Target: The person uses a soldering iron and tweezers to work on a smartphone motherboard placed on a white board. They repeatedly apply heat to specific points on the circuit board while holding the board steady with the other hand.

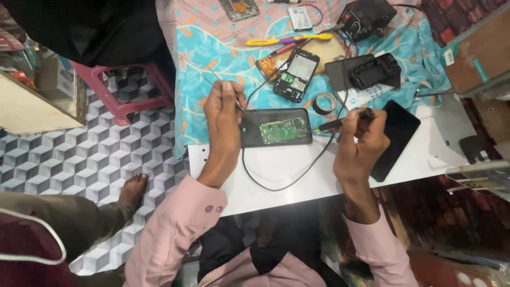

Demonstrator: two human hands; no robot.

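Note:
A black phone back (249,132) lies on the white table (276,175) with a green circuit board (283,130) on it. My left hand (223,114) rests at its left end and pinches thin metal tweezers (212,78), their tips near the board. My right hand (361,143) grips a black soldering iron (342,121), whose tip touches the board's right edge. The iron's black cord (287,183) loops over the table in front of the phone.
On the blue flowered cloth (212,53) lie an opened keypad phone (295,74), a roll of black tape (324,102), black covers (374,70), a yellow-handled tool (276,40) and a black soldering station (366,17). A dark phone (398,135) lies by my right hand. Another person's bare foot (133,188) is on the patterned floor at left.

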